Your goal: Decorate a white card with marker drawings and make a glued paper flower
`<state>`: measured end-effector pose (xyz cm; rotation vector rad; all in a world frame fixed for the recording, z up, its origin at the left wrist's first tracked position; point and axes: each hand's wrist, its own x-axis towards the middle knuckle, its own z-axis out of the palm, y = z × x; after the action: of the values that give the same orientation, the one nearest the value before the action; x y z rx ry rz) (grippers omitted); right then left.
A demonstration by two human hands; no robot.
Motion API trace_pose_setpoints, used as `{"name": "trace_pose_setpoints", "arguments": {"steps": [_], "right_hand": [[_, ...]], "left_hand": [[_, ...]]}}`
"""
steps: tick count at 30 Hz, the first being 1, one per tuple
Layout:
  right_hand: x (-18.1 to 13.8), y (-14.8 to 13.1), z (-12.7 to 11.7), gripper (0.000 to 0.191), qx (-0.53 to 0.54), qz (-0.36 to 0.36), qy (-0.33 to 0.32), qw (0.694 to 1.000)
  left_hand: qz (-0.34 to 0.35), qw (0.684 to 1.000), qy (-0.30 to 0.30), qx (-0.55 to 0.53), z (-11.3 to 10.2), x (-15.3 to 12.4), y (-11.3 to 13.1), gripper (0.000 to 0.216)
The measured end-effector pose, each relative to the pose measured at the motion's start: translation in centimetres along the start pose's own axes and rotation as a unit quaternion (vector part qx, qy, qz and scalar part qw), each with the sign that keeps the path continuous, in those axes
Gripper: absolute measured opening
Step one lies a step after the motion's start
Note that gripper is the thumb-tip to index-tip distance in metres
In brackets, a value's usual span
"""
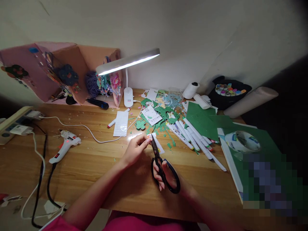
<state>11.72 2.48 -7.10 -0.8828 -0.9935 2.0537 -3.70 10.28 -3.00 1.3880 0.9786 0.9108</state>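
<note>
In my right hand (161,175) is a pair of black-handled scissors (157,154), fingers and thumb through the loops, blades pointing away from me. My left hand (137,146) pinches a small piece of white paper (157,144) with coloured drawing on it, right at the blade tips. Just beyond my hands lie a green flower-shaped cutout (140,125) and a white card with a line drawing (152,115). Green paper scraps (166,128) are scattered around them. How much of the paper sits between the blades is hard to make out.
A lit desk lamp (128,98) stands behind. Left are a glue gun (64,146), a power strip (14,123) and trailing cables. Several markers (196,138), green sheets (202,118) and a tape roll (243,141) lie right. Pink box shelves (96,54) stand at the back left.
</note>
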Motion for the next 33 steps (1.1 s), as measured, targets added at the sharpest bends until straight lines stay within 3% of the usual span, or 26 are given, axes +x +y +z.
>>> {"name": "trace_pose_setpoints", "arguments": {"steps": [17,33], "right_hand": [[0.04,0.46,0.22,0.068,-0.065,-0.057,0.018,0.996],[-0.28,0.45,-0.06,0.063,-0.069,-0.048,0.015,0.996]], "left_hand": [[-0.037,0.998,-0.001,-0.049,0.47,0.15,0.15,0.040],[-0.036,0.997,-0.024,-0.065,0.14,0.16,0.08,0.032]]}}
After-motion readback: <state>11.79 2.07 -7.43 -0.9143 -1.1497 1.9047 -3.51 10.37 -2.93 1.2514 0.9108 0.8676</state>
